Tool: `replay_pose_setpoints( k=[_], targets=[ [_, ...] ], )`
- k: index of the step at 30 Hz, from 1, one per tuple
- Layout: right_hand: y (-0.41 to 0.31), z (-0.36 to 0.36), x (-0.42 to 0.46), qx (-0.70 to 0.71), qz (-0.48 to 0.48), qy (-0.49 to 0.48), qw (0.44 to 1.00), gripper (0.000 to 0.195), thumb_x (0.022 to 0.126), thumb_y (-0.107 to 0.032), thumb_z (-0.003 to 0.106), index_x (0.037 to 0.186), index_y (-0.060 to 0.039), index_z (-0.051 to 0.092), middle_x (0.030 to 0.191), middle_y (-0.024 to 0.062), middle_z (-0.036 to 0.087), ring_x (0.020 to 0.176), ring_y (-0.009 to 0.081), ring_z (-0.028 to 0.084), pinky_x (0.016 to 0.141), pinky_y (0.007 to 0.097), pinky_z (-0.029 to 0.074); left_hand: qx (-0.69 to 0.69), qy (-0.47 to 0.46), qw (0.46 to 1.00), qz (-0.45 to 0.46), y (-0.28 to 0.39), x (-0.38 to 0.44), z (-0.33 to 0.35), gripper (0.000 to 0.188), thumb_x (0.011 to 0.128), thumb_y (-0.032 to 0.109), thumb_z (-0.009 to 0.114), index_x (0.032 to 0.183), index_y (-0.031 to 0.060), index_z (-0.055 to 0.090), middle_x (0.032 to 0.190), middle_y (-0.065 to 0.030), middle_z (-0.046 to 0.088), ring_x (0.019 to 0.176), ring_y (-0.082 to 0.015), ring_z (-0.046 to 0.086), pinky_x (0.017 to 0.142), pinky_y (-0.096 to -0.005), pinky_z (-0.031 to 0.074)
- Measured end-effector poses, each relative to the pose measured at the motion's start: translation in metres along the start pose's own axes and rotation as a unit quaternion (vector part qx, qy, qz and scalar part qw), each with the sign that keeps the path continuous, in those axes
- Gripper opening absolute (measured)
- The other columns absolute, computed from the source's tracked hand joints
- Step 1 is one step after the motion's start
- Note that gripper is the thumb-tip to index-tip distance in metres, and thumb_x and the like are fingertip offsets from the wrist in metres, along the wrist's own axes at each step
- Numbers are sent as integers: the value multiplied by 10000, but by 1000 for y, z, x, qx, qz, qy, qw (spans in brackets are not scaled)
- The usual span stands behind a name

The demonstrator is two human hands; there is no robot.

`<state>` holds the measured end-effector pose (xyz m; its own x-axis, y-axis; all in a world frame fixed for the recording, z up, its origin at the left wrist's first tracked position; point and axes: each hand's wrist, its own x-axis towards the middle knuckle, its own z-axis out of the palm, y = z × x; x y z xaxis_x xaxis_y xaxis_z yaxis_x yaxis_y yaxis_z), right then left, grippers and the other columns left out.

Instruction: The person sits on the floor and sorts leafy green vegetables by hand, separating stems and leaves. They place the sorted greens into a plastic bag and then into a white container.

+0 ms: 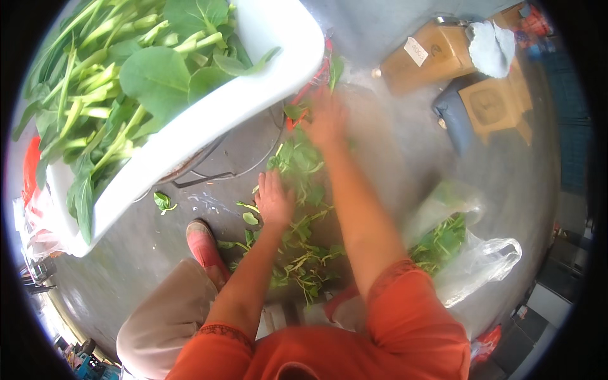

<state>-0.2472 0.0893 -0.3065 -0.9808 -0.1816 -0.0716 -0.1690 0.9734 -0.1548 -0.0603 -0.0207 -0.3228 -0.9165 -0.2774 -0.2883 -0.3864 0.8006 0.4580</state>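
Leafy green stems (304, 228) lie strewn over the grey floor between my feet and beyond. My left hand (274, 197) is low over the left side of these greens, its fingers pointing away from me; whether it grips any stem is unclear. Farther out, my right hand (327, 118) is blurred, beside some leaves and a red plastic bag or strip (308, 90); what it holds cannot be made out. At the upper left, a white plastic basin (266, 90) is piled with thick-stemmed leafy vegetables (109, 85).
Greens fill a clear plastic bag (479, 270) on the right. Cardboard boxes (427, 61) stand at the upper right. A metal ring stand (223, 173) is under the basin's edge. One loose leaf sprig (163, 202) lies near my red shoe (204, 244).
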Motion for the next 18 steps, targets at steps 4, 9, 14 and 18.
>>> replay_pose_setpoints(
  k=[4, 9, 14, 18],
  targets=[
    [-5, 14, -9, 47, -88, 14, 995, 398, 758, -238, 594, 1116, -65, 569, 1240, 147, 481, 1164, 319, 405, 996, 473, 285, 3, 3, 1000, 29, -3, -4, -2, 659, 727, 185, 622, 1322, 89, 355, 1359, -91, 368, 1317, -301, 270, 996, -499, 294],
    [16, 22, -71, 163, -181, 81, 967, 241, 713, -70, 558, 940, -21, 624, 1022, 143, 581, 1015, 330, 483, 946, 458, 336, -33, 6, 994, 108, -9, -16, -4, 588, 719, 115, 595, 1272, 74, 398, 1296, -111, 424, 1261, -293, 349, 963, -469, 336],
    [40, 10, -166, 160, -323, 78, 929, 259, 692, -64, 566, 941, -6, 611, 1014, 123, 577, 1020, 319, 481, 926, 462, 357, -4, -17, 969, 245, -25, -49, -4, 470, 692, 76, 556, 1158, 56, 494, 1194, -130, 488, 1168, -293, 431, 928, -425, 378],
    [48, -35, -208, 145, -391, -71, 906, 267, 690, -67, 564, 952, -50, 611, 999, 128, 581, 1003, 320, 495, 916, 470, 367, 5, -107, 931, 349, -41, -69, -32, 472, 705, 74, 569, 1171, 85, 496, 1266, -121, 459, 1142, -331, 457, 918, -409, 410]
  ],
)
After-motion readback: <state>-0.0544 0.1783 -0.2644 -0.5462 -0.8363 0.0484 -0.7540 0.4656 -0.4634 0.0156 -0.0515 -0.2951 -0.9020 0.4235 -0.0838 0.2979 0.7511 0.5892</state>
